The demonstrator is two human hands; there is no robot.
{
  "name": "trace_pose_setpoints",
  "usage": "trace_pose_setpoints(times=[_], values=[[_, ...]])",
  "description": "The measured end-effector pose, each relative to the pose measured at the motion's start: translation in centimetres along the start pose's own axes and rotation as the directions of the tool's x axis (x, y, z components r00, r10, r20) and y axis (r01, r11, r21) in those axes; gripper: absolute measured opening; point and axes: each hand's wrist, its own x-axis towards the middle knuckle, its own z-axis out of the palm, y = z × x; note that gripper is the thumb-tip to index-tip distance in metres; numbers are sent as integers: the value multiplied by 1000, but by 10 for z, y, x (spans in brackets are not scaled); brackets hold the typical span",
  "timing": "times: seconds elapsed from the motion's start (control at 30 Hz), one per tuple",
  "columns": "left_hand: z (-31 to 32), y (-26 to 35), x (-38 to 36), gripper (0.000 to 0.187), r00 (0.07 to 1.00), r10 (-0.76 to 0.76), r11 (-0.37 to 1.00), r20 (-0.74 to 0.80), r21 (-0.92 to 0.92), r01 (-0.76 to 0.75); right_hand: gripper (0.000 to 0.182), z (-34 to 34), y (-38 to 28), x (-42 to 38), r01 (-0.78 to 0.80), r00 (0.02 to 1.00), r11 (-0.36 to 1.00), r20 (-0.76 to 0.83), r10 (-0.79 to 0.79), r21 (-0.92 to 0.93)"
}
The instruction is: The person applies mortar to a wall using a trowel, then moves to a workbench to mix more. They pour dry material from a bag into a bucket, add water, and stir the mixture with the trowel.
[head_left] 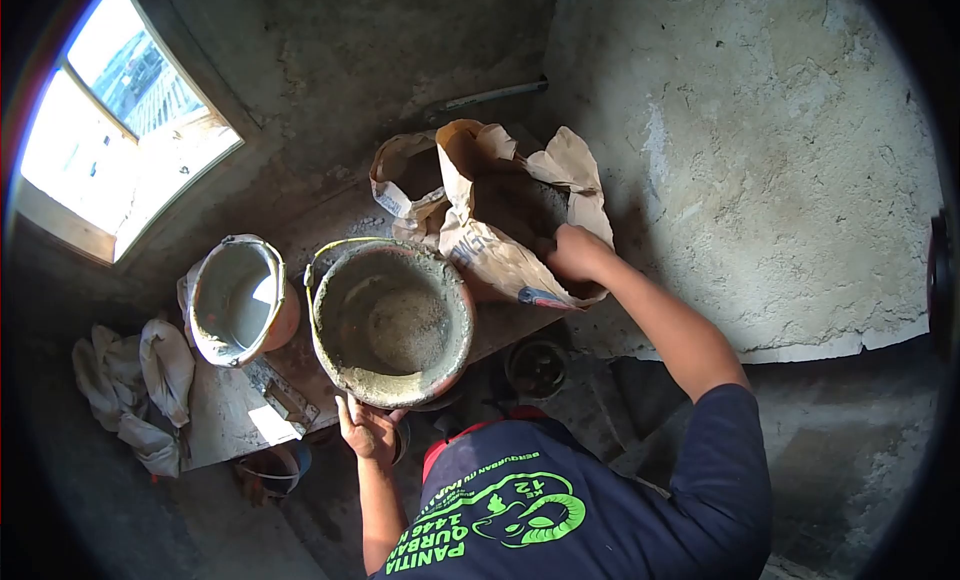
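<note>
A large mortar-crusted bucket stands tilted toward me at the table's front edge, with pale grey powder lying in its bottom. My left hand grips the bucket's near side from below, thumb and fingers against it. To the right is a torn-open brown paper sack with grey powder inside, which looks like cement. My right hand reaches into the sack's right side, closed like a fist. Its fingertips, and anything in them, are hidden.
A smaller bucket stands left of the large one, near a wooden-looking block and crumpled pale sacks. Rough walls rise behind and right. Below the table are a dark bucket and another container. A window is at upper left.
</note>
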Motion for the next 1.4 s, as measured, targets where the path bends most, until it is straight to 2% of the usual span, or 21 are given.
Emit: trace_pose_setpoints(times=[0.03, 0.07, 0.1, 0.17, 0.27, 0.37, 0.43, 0.5, 0.53, 0.6, 0.73, 0.8, 0.9, 1.1, 1.17, 1.37, 1.4], values=[[3, 1, -2, 70, 1000, 5, 1000, -12, 16, -5, 42, 4, 0, 8, -107, 994, 988, 5, 107, 113], [3, 4, -3, 70, 1000, 1, 1000, -10, 18, -1, 48, 21, 22, 22, -11, 999, 993, -28, 15, 120], [3, 5, -2, 71, 1000, -9, 1000, -2, 21, 9, 48, 17, 27, 19, -15, 999, 993, -32, 18, 119], [-1, 7, -2, 72, 1000, -17, 1000, 10, 25, 17, 53, 9, 34, 15, -230, 950, 858, 297, 95, 459], [-6, 7, 3, 75, 1000, -24, 997, 13, 69, 23, 53, 12, 29, 8, -171, 963, 811, 270, 17, 560], [-5, 9, 5, 74, 1000, 2, 997, 9, 76, -2, 51, 23, 30, 15, -168, 974, 803, 223, 45, 572], [-7, 8, 7, 74, 1000, 7, 996, 23, 89, -9, 48, 37, 49, 25, -212, 962, 759, 266, 53, 615], [-2, 6, 6, 73, 999, 44, 993, -8, 109, -43, 47, 44, 60, 29, -116, 979, 692, 199, -42, 712], [-2, 5, 6, 73, 999, 47, 993, -9, 113, -45, 47, 45, 63, 28, -114, 979, 690, 200, -46, 715], [0, 6, 6, 72, 999, 39, 993, 6, 114, -39, 47, 44, 64, 21, -135, 986, 581, 168, -3, 803], [2, 4, 6, 71, 995, 77, 993, -58, 98, -71, 43, 19, 65, 5, -190, 969, 495, 244, -46, 848], [-11, 3, 9, 73, 999, 55, 994, 0, 100, -54, 40, -5, 59, -9, -319, 921, 445, 385, -63, 837], [1, 3, 6, 71, 997, 56, 996, -49, 78, -52, 32, -19, 56, -19, -308, 932, 383, 357, -61, 871], [1, 7, 6, 70, 999, 35, 999, -25, 41, -34, 33, -48, 64, -35, -281, 929, 442, 357, -96, 852], [3, 7, 6, 70, 997, 44, 998, -59, 36, -42, 33, -63, 63, -45, -282, 935, 395, 343, -90, 874], [-6, 12, 8, 68, 1000, 6, 1000, 6, 16, -6, 32, -105, 49, -73, -255, 948, 403, 310, -75, 879], [-6, 12, 8, 68, 1000, -4, 1000, -22, 7, 4, 32, -113, 43, -79, -244, 955, 391, 290, -62, 888]])
